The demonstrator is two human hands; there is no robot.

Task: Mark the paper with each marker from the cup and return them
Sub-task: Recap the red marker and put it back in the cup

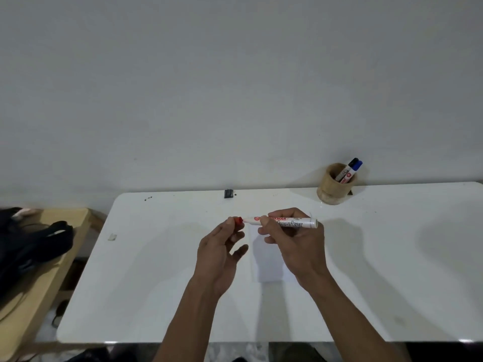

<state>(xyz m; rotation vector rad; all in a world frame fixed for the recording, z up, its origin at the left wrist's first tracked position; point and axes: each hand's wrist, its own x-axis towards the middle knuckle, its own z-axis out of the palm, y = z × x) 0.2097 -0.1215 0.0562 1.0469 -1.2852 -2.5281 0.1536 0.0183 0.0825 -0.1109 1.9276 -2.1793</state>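
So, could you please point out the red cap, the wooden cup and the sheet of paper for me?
red cap [238, 221], head view, on its side between the left fingertips.
wooden cup [332, 190], head view, on its outer wall.
paper [269, 267], head view, on its bare lower part.

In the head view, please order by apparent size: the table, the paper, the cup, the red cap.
1. table
2. paper
3. cup, farther away, so its true size is unsure
4. red cap

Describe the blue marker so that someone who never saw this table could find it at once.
Look at the far right edge of the white table, where a wooden cup stands near the wall. Two markers lean in it; the blue marker is the right one, and the black-capped marker lies against it.
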